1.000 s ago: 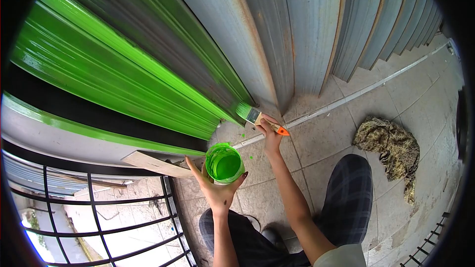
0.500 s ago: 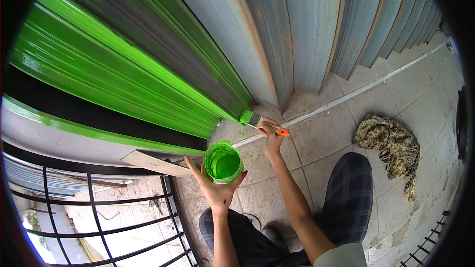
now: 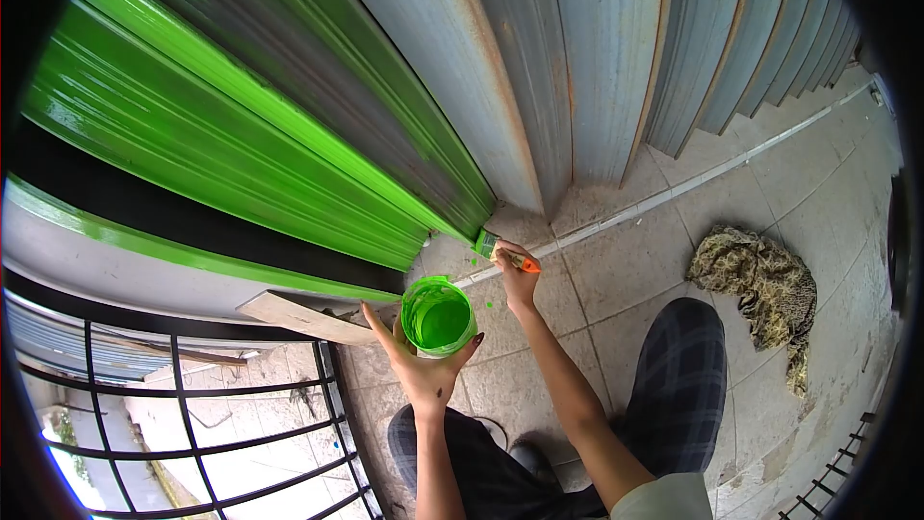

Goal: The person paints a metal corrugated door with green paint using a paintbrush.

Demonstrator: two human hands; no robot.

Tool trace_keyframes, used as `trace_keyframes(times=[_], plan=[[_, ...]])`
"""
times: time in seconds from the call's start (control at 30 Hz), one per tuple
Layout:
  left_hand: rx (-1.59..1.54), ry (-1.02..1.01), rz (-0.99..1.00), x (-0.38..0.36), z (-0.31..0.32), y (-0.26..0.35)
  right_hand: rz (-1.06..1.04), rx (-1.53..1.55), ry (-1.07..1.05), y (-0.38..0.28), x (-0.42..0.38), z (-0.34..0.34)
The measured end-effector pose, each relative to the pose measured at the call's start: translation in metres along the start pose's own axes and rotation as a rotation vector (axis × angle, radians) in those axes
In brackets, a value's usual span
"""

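My left hand is wrapped round a round tub of bright green paint, with its open top facing up. In my right hand is a paintbrush with an orange-tipped handle. Its green-coated bristles touch the lower edge of the folded metal shutter, to the right of the tub and above it in view. The left panels of the shutter are coated in wet-looking green, with a grey strip between two green ones. Panels further right are bare grey with rusty edges.
A tiled floor with a pale rail runs below the shutter. A crumpled, stained cloth lies at the right. At the left are a wooden board and a black metal grille. Green drops spot the tiles.
My right hand and the brush have moved slightly left, and the bristles now press against the shutter's bottom edge. The tub in my left hand has hardly moved.
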State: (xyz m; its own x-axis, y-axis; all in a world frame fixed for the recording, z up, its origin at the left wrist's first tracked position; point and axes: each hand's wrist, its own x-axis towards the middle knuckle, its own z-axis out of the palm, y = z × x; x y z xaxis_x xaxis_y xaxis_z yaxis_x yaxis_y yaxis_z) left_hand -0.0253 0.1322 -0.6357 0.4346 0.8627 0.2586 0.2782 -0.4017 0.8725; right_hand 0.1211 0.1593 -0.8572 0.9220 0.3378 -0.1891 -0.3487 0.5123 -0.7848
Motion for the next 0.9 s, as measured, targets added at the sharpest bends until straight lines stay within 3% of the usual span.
trace_keyframes(times=[0.1, 0.2, 0.37, 0.47, 0.6, 0.63, 0.77, 0.9], plan=[[-0.004, -0.005, -0.012, 0.0, -0.001, -0.003, 0.132, 0.139, 0.059, -0.02, -0.003, 0.001], [-0.029, -0.008, -0.048, -0.001, -0.001, -0.003, -0.047, 0.008, 0.109, -0.006, 0.002, -0.003], [0.035, -0.007, 0.007, -0.001, 0.001, -0.001, 0.119, 0.174, 0.036, -0.016, 0.004, 0.003], [0.009, -0.006, 0.0, -0.001, 0.001, -0.006, 0.021, 0.059, 0.165, -0.01, 0.006, -0.004], [-0.033, -0.021, -0.047, -0.001, 0.003, -0.001, 0.087, 0.088, 0.047, -0.003, -0.002, 0.009], [-0.018, -0.022, -0.021, -0.001, 0.002, -0.002, 0.153, 0.181, 0.098, -0.007, 0.0, 0.007], [-0.014, -0.027, -0.006, 0.0, 0.001, -0.009, 0.034, 0.135, 0.232, 0.0, -0.001, 0.003], [0.098, -0.008, 0.089, 0.002, 0.002, -0.007, 0.172, 0.19, 0.206, -0.002, -0.008, 0.014]])
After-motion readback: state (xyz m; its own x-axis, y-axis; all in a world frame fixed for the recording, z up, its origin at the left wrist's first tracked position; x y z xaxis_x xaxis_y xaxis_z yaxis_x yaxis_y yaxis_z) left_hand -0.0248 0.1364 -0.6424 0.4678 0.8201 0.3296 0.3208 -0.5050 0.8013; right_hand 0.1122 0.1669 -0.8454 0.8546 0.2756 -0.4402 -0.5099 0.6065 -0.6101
